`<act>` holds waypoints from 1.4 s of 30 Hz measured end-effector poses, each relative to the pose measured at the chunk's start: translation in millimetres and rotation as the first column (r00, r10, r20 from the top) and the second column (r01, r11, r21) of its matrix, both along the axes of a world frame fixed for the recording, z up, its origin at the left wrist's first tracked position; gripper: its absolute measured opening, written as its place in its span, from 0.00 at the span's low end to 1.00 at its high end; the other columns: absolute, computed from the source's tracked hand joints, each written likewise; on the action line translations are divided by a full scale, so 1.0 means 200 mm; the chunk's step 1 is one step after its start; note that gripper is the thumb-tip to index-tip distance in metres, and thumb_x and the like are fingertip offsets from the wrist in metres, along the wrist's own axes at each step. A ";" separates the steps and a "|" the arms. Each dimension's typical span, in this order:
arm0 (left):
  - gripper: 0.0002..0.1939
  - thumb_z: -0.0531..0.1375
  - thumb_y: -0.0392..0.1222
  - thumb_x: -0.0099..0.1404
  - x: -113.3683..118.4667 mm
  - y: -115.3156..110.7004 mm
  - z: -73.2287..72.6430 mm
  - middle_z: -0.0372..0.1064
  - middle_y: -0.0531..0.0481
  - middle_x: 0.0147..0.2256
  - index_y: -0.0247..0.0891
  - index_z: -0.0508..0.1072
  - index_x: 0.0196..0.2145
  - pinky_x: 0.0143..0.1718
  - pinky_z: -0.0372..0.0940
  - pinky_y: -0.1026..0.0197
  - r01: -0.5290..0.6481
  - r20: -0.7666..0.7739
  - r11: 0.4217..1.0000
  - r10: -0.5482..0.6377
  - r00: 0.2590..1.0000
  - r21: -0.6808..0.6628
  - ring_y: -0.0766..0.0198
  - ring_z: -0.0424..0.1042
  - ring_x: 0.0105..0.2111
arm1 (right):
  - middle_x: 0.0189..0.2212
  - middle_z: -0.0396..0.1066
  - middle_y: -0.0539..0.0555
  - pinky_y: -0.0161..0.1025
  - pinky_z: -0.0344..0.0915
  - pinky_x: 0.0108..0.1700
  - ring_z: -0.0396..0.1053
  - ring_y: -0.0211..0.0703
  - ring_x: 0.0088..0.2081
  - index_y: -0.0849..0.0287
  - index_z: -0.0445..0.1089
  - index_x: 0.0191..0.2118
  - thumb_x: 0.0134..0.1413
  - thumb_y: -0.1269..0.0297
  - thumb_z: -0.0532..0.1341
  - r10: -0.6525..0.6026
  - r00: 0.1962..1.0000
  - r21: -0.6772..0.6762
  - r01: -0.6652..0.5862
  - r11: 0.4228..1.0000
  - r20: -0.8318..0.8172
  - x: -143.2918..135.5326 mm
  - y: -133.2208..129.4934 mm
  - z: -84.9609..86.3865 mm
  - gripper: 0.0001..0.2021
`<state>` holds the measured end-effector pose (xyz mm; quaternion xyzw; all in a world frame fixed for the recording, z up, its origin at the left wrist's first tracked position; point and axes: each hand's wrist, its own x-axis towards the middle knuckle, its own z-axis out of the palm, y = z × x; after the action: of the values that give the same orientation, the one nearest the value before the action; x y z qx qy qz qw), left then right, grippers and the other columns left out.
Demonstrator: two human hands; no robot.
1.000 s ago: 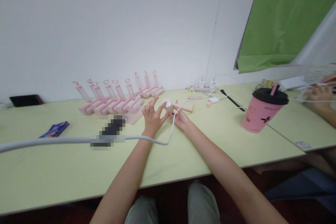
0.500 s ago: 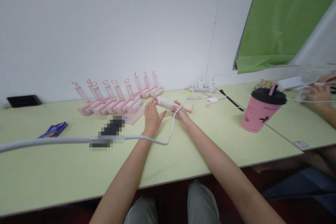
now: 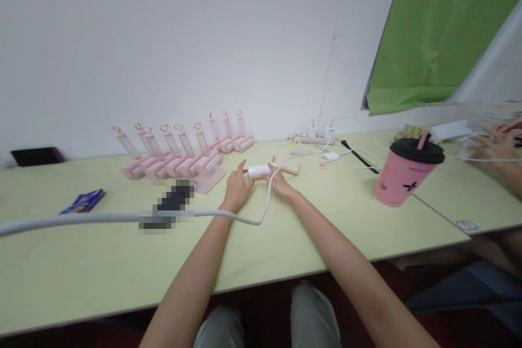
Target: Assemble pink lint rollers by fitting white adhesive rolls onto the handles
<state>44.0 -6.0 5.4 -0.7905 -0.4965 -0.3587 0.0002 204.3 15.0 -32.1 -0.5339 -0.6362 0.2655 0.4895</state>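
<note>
A smooth white cylinder [image 3: 256, 171] lies nearly level between my hands, low over the table. My left hand [image 3: 236, 187] is closed around its left end, with the thumb near its lower side. My right hand [image 3: 280, 180] grips the right end, and its fingers hide that part. Just beyond the right hand, a thin pink handle [image 3: 291, 169] with a bent end rests on the table. To the left are several pink rollers [image 3: 171, 166], with clear upright handles [image 3: 185, 143] topped by heart-shaped loops.
A white cable [image 3: 228, 215] crosses in front of my hands. A pink lidded cup [image 3: 403, 174] stands right, near a black strap [image 3: 359, 155] and a power strip [image 3: 318, 140]. A blue packet [image 3: 84, 201] lies left. Another person's hands [image 3: 499, 144] are far right.
The white cylinder has turned from tilted to nearly level and come slightly towards me. My left fingers have shifted around its end. The other person's hands have moved.
</note>
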 end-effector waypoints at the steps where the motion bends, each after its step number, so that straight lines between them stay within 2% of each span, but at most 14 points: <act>1: 0.31 0.55 0.44 0.60 -0.01 0.00 0.00 0.69 0.43 0.43 0.37 0.50 0.58 0.47 0.58 0.51 -0.001 0.010 1.000 0.001 1.000 -0.016 0.54 0.66 0.45 | 0.58 0.51 0.61 0.48 0.41 0.61 0.46 0.50 0.61 0.61 0.54 0.58 0.49 0.49 0.56 -0.019 0.999 -0.015 0.019 1.000 0.039 0.00 0.00 -0.01 0.33; 3: 0.29 0.54 0.44 0.61 -0.01 0.01 0.00 0.70 0.44 0.42 0.37 0.50 0.58 0.46 0.58 0.51 0.002 0.020 0.999 -0.001 1.000 -0.037 0.55 0.67 0.44 | 0.58 0.52 0.62 0.48 0.42 0.61 0.47 0.51 0.60 0.63 0.55 0.58 0.49 0.50 0.56 -0.034 0.995 -0.039 0.038 0.998 0.089 0.00 0.00 -0.02 0.33; 10: 0.27 0.53 0.43 0.61 -0.02 0.00 0.00 0.69 0.42 0.44 0.34 0.52 0.56 0.46 0.58 0.51 -0.003 0.012 0.999 0.003 1.000 -0.044 0.55 0.67 0.44 | 0.56 0.54 0.64 0.47 0.45 0.59 0.51 0.51 0.58 0.65 0.54 0.58 0.50 0.59 0.58 -0.074 0.964 0.018 0.071 0.997 0.256 0.01 -0.01 -0.03 0.30; 14: 0.26 0.52 0.44 0.61 -0.03 0.02 0.00 0.69 0.43 0.44 0.35 0.52 0.56 0.47 0.57 0.50 0.001 0.012 0.998 0.000 1.000 -0.067 0.55 0.66 0.45 | 0.54 0.57 0.62 0.46 0.46 0.59 0.49 0.50 0.59 0.63 0.61 0.53 0.50 0.61 0.58 -0.152 0.943 0.094 0.130 0.987 0.297 0.03 -0.03 0.02 0.24; 19: 0.25 0.51 0.47 0.62 -0.05 0.04 -0.01 0.68 0.44 0.44 0.38 0.53 0.55 0.48 0.55 0.48 -0.024 0.024 0.997 0.026 0.999 -0.072 0.55 0.65 0.45 | 0.48 0.63 0.56 0.40 0.50 0.56 0.57 0.43 0.53 0.59 0.68 0.46 0.55 0.67 0.51 -0.341 0.906 0.232 0.286 0.930 0.251 0.12 -0.08 0.13 0.15; 22: 0.24 0.51 0.48 0.63 -0.06 0.05 -0.01 0.67 0.44 0.44 0.39 0.53 0.55 0.47 0.55 0.49 -0.046 0.036 0.997 0.048 0.998 -0.061 0.56 0.65 0.45 | 0.45 0.66 0.56 0.41 0.52 0.53 0.58 0.44 0.49 0.58 0.70 0.40 0.55 0.68 0.49 -0.463 0.832 0.235 0.406 0.883 0.306 0.21 -0.11 0.17 0.13; 25: 0.23 0.50 0.48 0.63 -0.05 0.04 0.00 0.67 0.44 0.44 0.39 0.54 0.54 0.47 0.54 0.50 -0.052 0.028 0.998 0.053 0.998 -0.036 0.56 0.64 0.45 | 0.45 0.65 0.56 0.43 0.54 0.50 0.56 0.47 0.50 0.57 0.70 0.41 0.53 0.68 0.52 -0.545 0.751 0.205 0.506 0.838 0.373 0.29 -0.12 0.16 0.12; 27: 0.22 0.50 0.48 0.63 -0.05 0.03 0.01 0.67 0.44 0.44 0.38 0.55 0.53 0.47 0.54 0.50 -0.049 0.017 0.999 0.049 0.999 -0.020 0.56 0.64 0.45 | 0.47 0.64 0.57 0.43 0.54 0.48 0.55 0.48 0.50 0.56 0.67 0.45 0.52 0.65 0.54 -0.552 0.728 0.169 0.534 0.828 0.406 0.33 -0.11 0.13 0.14; 31: 0.22 0.49 0.48 0.64 -0.05 0.02 0.01 0.67 0.44 0.44 0.39 0.55 0.53 0.47 0.54 0.51 -0.037 0.003 0.999 0.037 0.999 0.003 0.56 0.64 0.45 | 0.49 0.63 0.58 0.44 0.56 0.47 0.56 0.50 0.50 0.54 0.62 0.51 0.50 0.60 0.58 -0.494 0.739 0.091 0.514 0.853 0.458 0.37 -0.09 0.09 0.21; 37: 0.21 0.49 0.47 0.64 -0.05 0.01 0.02 0.67 0.44 0.44 0.39 0.55 0.53 0.47 0.53 0.51 -0.044 -0.010 0.999 0.044 0.999 0.003 0.55 0.63 0.45 | 0.45 0.63 0.56 0.39 0.58 0.45 0.62 0.45 0.45 0.55 0.65 0.46 0.50 0.66 0.57 -0.456 0.779 0.095 0.463 0.881 0.430 0.39 -0.05 0.03 0.16; 42: 0.20 0.47 0.48 0.65 -0.05 0.00 0.03 0.66 0.44 0.44 0.39 0.56 0.53 0.48 0.53 0.51 -0.032 -0.030 0.999 0.032 0.999 0.012 0.55 0.63 0.46 | 0.46 0.62 0.57 0.38 0.57 0.49 0.60 0.45 0.48 0.58 0.64 0.48 0.49 0.69 0.56 -0.492 0.792 0.132 0.479 0.868 0.360 0.40 -0.03 0.01 0.17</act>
<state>34.8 -7.0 12.1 -0.7877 -0.5069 -0.3497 0.0179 284.5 9.1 -30.3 -0.7120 -0.5652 0.0107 0.4166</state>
